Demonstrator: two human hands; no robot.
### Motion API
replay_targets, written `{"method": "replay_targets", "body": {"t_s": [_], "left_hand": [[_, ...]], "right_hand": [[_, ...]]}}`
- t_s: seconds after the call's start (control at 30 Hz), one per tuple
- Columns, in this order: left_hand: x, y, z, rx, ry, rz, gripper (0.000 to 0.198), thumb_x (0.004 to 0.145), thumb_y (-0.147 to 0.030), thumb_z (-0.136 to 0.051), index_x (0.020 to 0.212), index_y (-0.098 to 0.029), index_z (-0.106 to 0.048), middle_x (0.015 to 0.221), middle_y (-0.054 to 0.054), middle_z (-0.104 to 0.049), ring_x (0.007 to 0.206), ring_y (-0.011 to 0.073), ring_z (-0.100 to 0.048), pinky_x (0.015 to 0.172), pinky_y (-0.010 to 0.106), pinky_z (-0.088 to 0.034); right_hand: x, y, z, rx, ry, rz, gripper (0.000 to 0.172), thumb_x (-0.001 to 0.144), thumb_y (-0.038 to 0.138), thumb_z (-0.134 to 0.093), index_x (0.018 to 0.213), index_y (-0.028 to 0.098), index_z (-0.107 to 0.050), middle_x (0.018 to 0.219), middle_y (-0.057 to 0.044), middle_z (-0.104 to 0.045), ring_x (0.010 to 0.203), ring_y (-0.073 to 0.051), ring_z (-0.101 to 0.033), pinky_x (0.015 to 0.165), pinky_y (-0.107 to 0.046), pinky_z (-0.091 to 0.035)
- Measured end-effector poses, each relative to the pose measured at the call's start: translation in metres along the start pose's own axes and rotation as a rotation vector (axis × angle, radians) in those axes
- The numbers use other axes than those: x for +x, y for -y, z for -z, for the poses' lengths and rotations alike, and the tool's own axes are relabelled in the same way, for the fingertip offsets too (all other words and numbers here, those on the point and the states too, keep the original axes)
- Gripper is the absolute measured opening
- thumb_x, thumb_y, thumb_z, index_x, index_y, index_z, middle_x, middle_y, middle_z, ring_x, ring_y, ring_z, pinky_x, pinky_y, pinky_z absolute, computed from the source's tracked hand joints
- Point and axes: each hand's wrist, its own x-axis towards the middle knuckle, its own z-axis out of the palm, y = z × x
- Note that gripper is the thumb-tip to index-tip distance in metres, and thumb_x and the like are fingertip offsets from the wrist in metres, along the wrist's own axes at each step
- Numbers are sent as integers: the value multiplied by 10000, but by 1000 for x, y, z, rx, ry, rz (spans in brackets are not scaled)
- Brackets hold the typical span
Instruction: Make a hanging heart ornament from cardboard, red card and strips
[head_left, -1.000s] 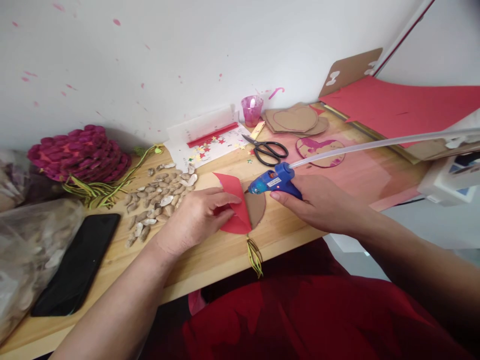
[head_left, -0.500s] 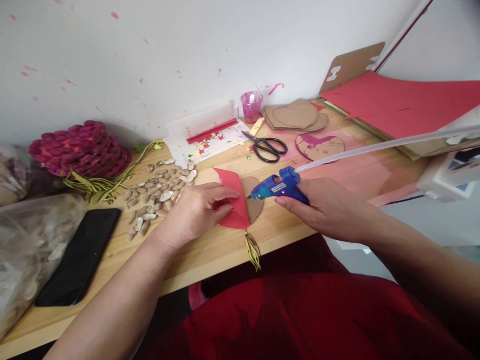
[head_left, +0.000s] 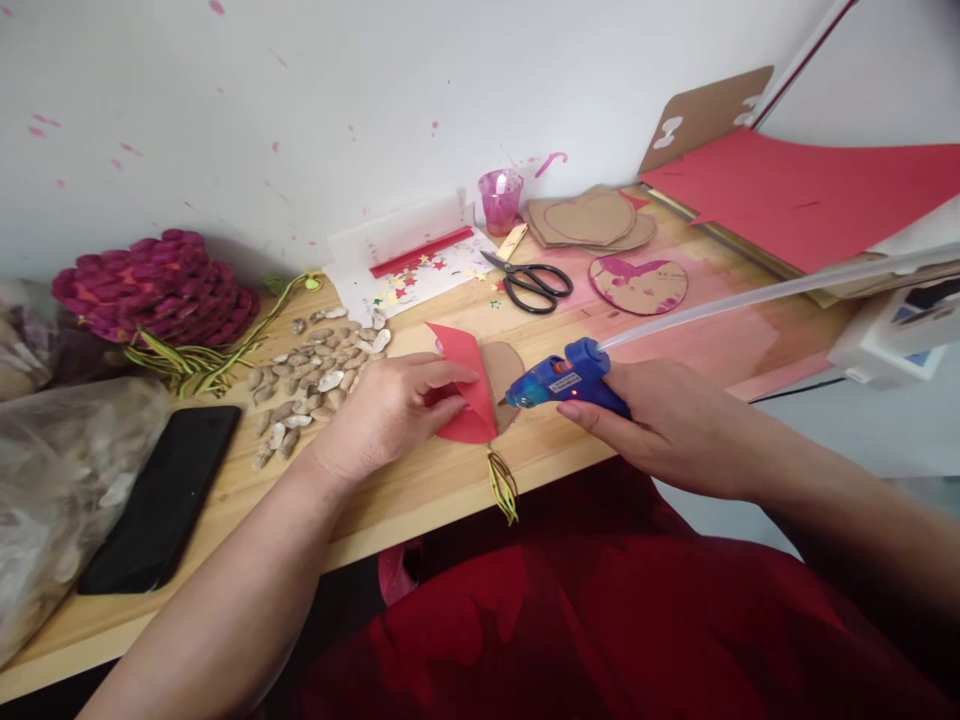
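Observation:
My left hand (head_left: pixel 401 405) pinches a folded-back flap of red paper (head_left: pixel 469 375) between thumb and fingers. Under the paper lies a cardboard heart (head_left: pixel 508 365), its right part bare. A tassel of yellow-green and dark strands (head_left: pixel 502 487) hangs from the heart's lower tip over the table edge. My right hand (head_left: pixel 660 420) is wrapped round a blue glue gun (head_left: pixel 570 380), whose small light glows orange. Its nozzle points left, at the cardboard beside the fold of the red paper; whether it touches I cannot tell. A long clear glue stick (head_left: pixel 720 300) sticks out of its back.
Peanut shells (head_left: pixel 315 375) lie left of my left hand, near a black phone (head_left: pixel 161 500) and a plastic bag (head_left: pixel 67 500). Black scissors (head_left: pixel 532 285), a purple-stained cardboard heart (head_left: pixel 637 284) and a pink cup (head_left: pixel 500 200) stand behind. Red sheets (head_left: pixel 810 195) lie far right.
The glue gun has shifted slightly right against the heart, its nozzle still by the paper's fold. My left hand keeps its hold on the red paper. The whole view has moved a little.

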Motion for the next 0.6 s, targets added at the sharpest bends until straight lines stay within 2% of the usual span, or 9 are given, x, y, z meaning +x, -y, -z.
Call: {"method": "replay_targets", "body": {"t_s": [0.33,0.47,0.6], "left_hand": [[1,-8,0,43,10,-18,159,922,-199,-653,1031,-154,-759,853,45,-750,710,143,-670,622,242,-481],[-1,-10,-1,89,17,-21,185,926,-202,-655,1076,-153,-751,932,55,-753,742,151,-686,648,247,-500],[-4,-11,-4,165,48,3,287,926,-215,-660,1204,-172,-720,1055,67,-752,819,178,-717,695,269,-531]], "right_hand": [[-11,1,-2,13,-6,33,412,1008,514,-420,897,177,-631,774,-102,-704,604,-215,-593,566,-323,-334],[-13,3,-2,7,6,40,428,1013,516,-413,862,179,-629,747,-96,-696,579,-202,-577,557,-321,-333],[-14,3,-2,6,10,34,440,1012,522,-407,844,181,-629,758,-95,-698,592,-207,-581,561,-325,-344]]}}
